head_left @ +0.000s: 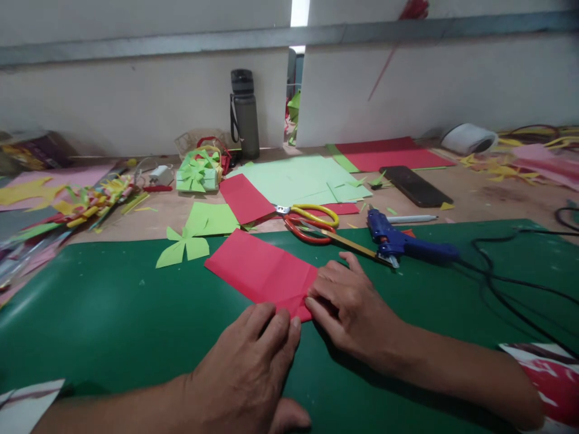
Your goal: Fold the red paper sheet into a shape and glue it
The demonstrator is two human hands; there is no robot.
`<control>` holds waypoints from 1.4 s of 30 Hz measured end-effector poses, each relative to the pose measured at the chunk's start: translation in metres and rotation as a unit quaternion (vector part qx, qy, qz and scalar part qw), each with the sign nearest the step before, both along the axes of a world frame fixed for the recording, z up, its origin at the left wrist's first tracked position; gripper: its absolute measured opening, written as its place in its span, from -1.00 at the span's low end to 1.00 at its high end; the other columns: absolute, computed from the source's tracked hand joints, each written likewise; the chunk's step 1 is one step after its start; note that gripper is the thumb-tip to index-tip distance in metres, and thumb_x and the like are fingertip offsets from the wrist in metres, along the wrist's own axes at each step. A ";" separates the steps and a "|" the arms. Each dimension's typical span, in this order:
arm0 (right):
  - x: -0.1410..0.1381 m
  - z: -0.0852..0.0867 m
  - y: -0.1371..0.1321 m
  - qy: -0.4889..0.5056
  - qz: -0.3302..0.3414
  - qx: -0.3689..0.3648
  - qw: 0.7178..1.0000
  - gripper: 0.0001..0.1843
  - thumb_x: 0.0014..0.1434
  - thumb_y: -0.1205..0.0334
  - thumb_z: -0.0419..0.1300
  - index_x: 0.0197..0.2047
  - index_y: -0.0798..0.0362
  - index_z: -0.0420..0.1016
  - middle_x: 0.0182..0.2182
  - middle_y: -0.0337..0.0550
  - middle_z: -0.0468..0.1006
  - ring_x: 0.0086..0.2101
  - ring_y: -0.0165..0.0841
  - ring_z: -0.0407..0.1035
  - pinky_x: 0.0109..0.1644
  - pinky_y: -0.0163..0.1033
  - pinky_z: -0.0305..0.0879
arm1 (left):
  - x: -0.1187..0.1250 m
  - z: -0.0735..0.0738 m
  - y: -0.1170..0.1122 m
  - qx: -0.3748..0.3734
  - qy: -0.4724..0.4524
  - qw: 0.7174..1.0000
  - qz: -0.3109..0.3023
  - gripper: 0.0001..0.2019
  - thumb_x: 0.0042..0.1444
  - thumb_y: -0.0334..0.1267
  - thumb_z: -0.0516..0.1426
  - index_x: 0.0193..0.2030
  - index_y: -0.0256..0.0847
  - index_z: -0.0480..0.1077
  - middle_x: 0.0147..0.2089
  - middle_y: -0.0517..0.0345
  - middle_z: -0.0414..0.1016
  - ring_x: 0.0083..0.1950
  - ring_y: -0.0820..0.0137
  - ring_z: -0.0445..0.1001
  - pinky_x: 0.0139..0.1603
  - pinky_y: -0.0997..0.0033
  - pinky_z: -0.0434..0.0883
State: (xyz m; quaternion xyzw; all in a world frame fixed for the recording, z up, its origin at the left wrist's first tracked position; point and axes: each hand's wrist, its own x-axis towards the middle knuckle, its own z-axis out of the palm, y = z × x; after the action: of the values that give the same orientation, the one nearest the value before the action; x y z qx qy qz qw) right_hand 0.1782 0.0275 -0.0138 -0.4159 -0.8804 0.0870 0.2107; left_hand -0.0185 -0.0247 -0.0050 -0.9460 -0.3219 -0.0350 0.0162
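A folded piece of red paper [266, 265] lies at a slant on the green cutting mat [113, 313]. My left hand [248, 355] presses its near edge with fingers bent and close together, the thumb out to the side on the mat. At the paper's right end, my right hand [348, 301] is closed with thumb and forefinger pinching the corner. Creases run across the paper near both hands. Beyond it lie scissors [312, 223] with yellow and red handles, a blue glue gun [402, 241] and a light green paper cutout [184, 248].
Farther back are another red strip [246, 199], pale green sheets [298, 178], a phone [415, 185], a pen [411, 219] and a dark bottle [245, 114]. The black cord [506, 277] crosses the mat's right side. Paper scraps [99, 199] crowd the left.
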 end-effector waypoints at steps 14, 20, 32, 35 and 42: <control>-0.002 -0.001 -0.001 -0.013 -0.020 0.014 1.000 -0.75 0.18 0.34 0.03 -0.54 0.08 0.25 -0.55 -0.25 0.33 -0.42 -0.36 0.15 -0.02 -0.04 -0.07 | 0.000 0.003 0.001 -0.008 -0.004 1.000 0.004 -0.31 0.08 0.21 0.07 0.06 -0.46 0.34 0.00 -0.20 0.40 -0.07 0.08 0.30 -0.05 0.08 0.33; -0.005 0.001 -0.001 -0.028 -0.025 0.022 0.999 -0.75 0.17 0.36 0.02 -0.55 0.07 0.24 -0.56 -0.23 0.33 -0.43 -0.35 0.14 -0.05 -0.05 -0.05 | 0.000 0.000 0.000 0.005 -0.026 1.000 0.007 -0.29 0.06 0.20 0.10 0.05 -0.51 0.35 -0.01 -0.22 0.40 -0.04 0.06 0.28 -0.01 0.08 0.28; -0.005 -0.001 0.000 -0.021 -0.029 0.018 0.999 -0.76 0.14 0.37 0.03 -0.56 0.08 0.23 -0.57 -0.24 0.32 -0.44 -0.36 0.14 -0.04 -0.03 -0.06 | -0.001 0.000 0.000 0.012 -0.025 1.000 0.008 -0.31 0.07 0.21 0.09 0.05 -0.46 0.36 0.00 -0.18 0.40 -0.05 0.09 0.29 0.00 0.11 0.27; -0.005 -0.001 0.000 -0.010 -0.034 0.012 0.999 -0.76 0.13 0.37 0.05 -0.57 0.07 0.21 -0.58 -0.26 0.31 -0.44 -0.36 0.15 -0.05 -0.05 -0.05 | -0.001 0.001 0.000 0.013 -0.026 1.000 0.002 -0.32 0.07 0.20 0.09 0.04 -0.47 0.36 0.00 -0.18 0.40 -0.05 0.08 0.28 -0.01 0.10 0.28; -0.007 -0.002 0.001 -0.013 -0.049 0.005 0.999 -0.76 0.09 0.39 0.07 -0.58 0.06 0.17 -0.60 -0.28 0.31 -0.45 -0.38 0.13 -0.08 -0.08 -0.05 | -0.002 0.002 -0.001 -0.006 -0.021 1.000 0.005 -0.36 0.12 0.17 0.05 0.05 -0.45 0.35 0.02 -0.19 0.38 -0.02 0.07 0.28 -0.01 0.09 0.29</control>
State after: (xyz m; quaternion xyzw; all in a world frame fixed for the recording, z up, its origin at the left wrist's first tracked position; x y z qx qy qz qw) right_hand 0.1714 0.0290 -0.0158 -0.4585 -0.8621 0.0663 0.2055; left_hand -0.0209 -0.0260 -0.0032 -0.9436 -0.3268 -0.0534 0.0041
